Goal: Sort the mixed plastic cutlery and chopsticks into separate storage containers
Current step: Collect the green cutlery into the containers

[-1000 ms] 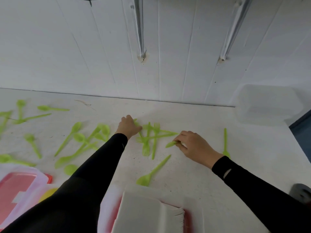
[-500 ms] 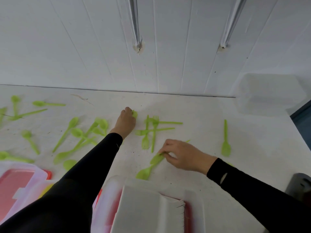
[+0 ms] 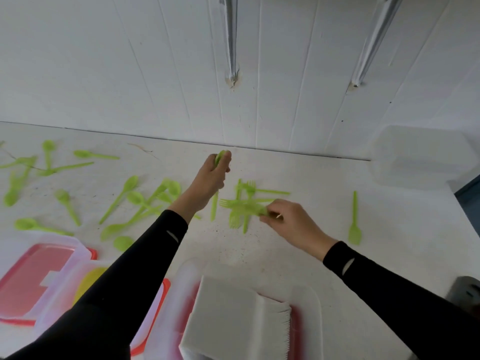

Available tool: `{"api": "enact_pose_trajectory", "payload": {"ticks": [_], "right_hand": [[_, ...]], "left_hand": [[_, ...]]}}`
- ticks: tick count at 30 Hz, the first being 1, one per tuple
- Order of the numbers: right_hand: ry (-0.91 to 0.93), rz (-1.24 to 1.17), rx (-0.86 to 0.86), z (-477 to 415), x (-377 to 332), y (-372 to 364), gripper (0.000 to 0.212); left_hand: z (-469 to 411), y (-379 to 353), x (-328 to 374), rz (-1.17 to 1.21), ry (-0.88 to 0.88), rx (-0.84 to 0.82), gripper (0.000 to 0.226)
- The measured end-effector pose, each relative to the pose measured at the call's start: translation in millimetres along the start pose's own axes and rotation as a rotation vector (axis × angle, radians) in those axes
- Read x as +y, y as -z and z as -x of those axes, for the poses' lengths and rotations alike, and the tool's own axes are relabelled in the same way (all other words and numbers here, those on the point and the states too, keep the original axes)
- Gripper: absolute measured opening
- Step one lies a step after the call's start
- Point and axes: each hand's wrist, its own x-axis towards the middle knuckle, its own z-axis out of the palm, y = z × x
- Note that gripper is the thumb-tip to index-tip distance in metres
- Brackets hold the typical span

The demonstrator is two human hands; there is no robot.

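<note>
At centre frame, pinching a fork point(image 3: 242, 207) by its handle with the right hand point(image 3: 293, 224), just over the fork pile point(image 3: 250, 187); gripping a spoon point(image 3: 219, 157) in the curled left hand point(image 3: 207, 180). Might snag crossed tines and drag neighbours along.

Shows a white, dark-speckled tabletop point(image 3: 311, 255) meeting a white panelled wall point(image 3: 104, 74) along a straight seam at the far side. Has on that wall two grey metal struts, the left strut point(image 3: 231, 48) and the right strut point(image 3: 371, 42), each slanting down to a chipped fixing point just above the seam. Includes a stack of white sheets point(image 3: 228, 315) with one toothed edge at the near side, a dark grey object point(image 3: 465, 292) cut off at the lower right, and a blue surface point(image 3: 470, 193) beyond the tabletop's right edge.
</note>
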Motion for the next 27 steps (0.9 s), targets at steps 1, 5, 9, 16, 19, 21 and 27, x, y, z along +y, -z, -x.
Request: {"api": "enact_pose_trajectory", "payload": {"ticks": [1,5,9,16,19,21,27], "right_hand": [[-0.074,-0.086,0.028,-4,-10,5,0.024],[-0.266,-0.547,0.025,-12,-47,6,0.01],[-0.315,-0.705,0.034,-23,-81,-11,0.024],[-0.358,-0.321,-0.227,-69,-124,-57,0.06],[-0.345,-0.272,-0.269,-89,-137,-79,0.06],[-0.34,-0.243,-0.236,-101,-140,-94,0.047],[-0.327,-0.099,-0.043,-135,-141,-145,0.025]], "left_hand": [[7,0,3,0.14,0.03,-0.022,0.04],[28,-3,7,0.355,0.013,-0.184,0.053],[36,2,5,0.336,-0.034,-0.146,0.029],[51,77,-9,0.07,-0.119,-0.091,0.013],[47,125,-10,0.166,-0.116,-0.002,0.016],[40,164,-10,0.245,-0.104,0.1,0.013],[22,269,-20,-0.198,-0.04,0.147,0.02]]}}
